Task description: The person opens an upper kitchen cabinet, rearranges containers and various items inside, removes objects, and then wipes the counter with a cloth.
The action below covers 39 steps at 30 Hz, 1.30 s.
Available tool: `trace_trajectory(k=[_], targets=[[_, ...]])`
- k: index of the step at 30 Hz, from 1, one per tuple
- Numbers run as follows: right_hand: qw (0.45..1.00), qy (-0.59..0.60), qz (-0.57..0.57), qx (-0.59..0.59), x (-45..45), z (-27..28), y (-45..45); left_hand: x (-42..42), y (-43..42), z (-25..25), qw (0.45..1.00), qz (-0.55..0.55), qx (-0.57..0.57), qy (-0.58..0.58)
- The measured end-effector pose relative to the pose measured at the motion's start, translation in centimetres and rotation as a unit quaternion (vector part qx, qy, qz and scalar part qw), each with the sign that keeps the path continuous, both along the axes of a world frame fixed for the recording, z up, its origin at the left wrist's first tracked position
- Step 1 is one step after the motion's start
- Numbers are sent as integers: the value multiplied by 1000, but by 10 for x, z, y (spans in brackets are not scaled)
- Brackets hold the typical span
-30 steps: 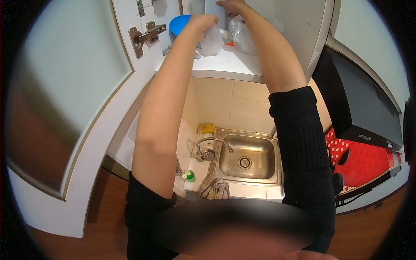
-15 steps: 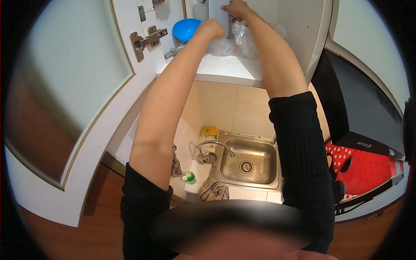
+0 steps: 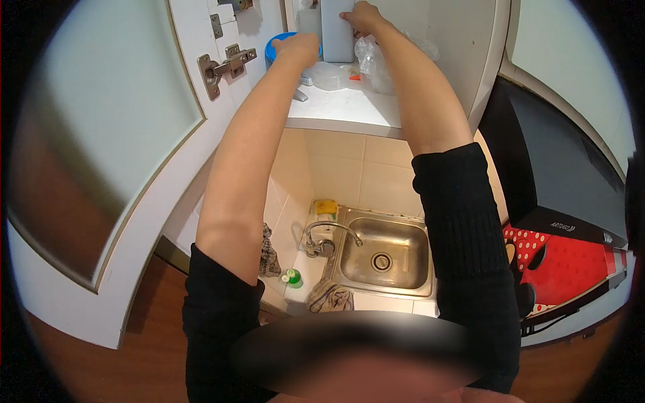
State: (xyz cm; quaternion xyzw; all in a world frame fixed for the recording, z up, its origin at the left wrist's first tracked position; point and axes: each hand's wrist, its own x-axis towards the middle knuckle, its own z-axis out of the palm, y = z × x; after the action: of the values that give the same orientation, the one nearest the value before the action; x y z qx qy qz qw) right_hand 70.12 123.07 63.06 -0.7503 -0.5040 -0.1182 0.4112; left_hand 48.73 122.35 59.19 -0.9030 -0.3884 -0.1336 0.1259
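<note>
Inside the raised cabinet, my left hand [image 3: 299, 48] is at the blue bowl [image 3: 274, 51], its fingers curled at the rim and covering much of it. My right hand [image 3: 365, 18] is closed on the right edge of a tall pale grey container [image 3: 337, 41], one finger reaching across its front. Its top runs out of view. Between the hands lies a clear plastic piece [image 3: 329, 76], with a crumpled clear bag [image 3: 371, 64] to its right. A small grey object [image 3: 299, 95] lies on the white shelf [image 3: 342, 107] below my left hand.
An open cabinet door [image 3: 161, 161] with a metal hinge [image 3: 225, 68] stands at left. A black range hood [image 3: 557, 161] juts out at right. Below are a steel sink [image 3: 383, 245], a curved faucet [image 3: 332, 228], a green bottle [image 3: 292, 277] and a striped cloth [image 3: 330, 297].
My left hand has moved left from the clear plastic onto the blue bowl, now covering more of it. The plastic shows more fully. My right hand stays at the tall container.
</note>
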Motion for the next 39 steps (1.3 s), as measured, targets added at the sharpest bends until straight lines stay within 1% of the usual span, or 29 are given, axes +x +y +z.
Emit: trace_trajectory(k=[1,2,3,4,7,10,13,14,15,16,19,22,25,28,31,34,37,38,39], targets=[[1000,-29,-11,-3,4,0,4,3,4,-1,1000,-11,13,13],[988,-144,-33,-47,11,-1,11,5,9,-3,999,-24,30,20],[961,-255,-55,-90,18,-1,18,7,14,-4,998,-36,47,26],[919,-363,-77,-132,25,-1,23,9,18,-5,996,-50,64,34],[926,-339,-79,-145,25,-1,26,4,-4,-1,999,-16,5,27],[955,-271,-44,-110,35,-2,36,4,2,-1,999,-23,-37,18],[870,-460,-71,-166,28,-1,21,24,34,-5,996,-35,-78,-34],[937,-323,-50,-124,22,1,17,20,25,-3,997,-29,-67,-29],[980,-179,-28,-79,15,3,14,13,7,2,998,-23,-55,-24],[999,-29,-6,-33,9,3,10,9,-4,5,999,-18,-43,-19],[999,35,33,10,-4,0,-5,10,3,8,997,-24,-43,56],[993,111,31,37,-18,-1,-18,8,-23,19,984,44,-62,164],[1000,-6,12,-4,3,0,4,12,-20,21,989,14,-72,126],[993,117,27,7,-19,2,-16,10,-28,24,988,10,-98,118],[992,67,-17,-109,-23,15,-20,8,-27,22,990,21,-95,105],[996,72,-28,37,-20,23,-25,-7,-46,26,988,-4,-115,106],[994,61,-68,57,-24,50,-50,-8,-47,27,995,-19,-96,12],[993,77,-79,46,-25,59,-60,-8,-47,24,994,-69,-75,-26],[990,86,-86,67,-28,64,-72,-6,-48,20,989,-119,-54,-65]])
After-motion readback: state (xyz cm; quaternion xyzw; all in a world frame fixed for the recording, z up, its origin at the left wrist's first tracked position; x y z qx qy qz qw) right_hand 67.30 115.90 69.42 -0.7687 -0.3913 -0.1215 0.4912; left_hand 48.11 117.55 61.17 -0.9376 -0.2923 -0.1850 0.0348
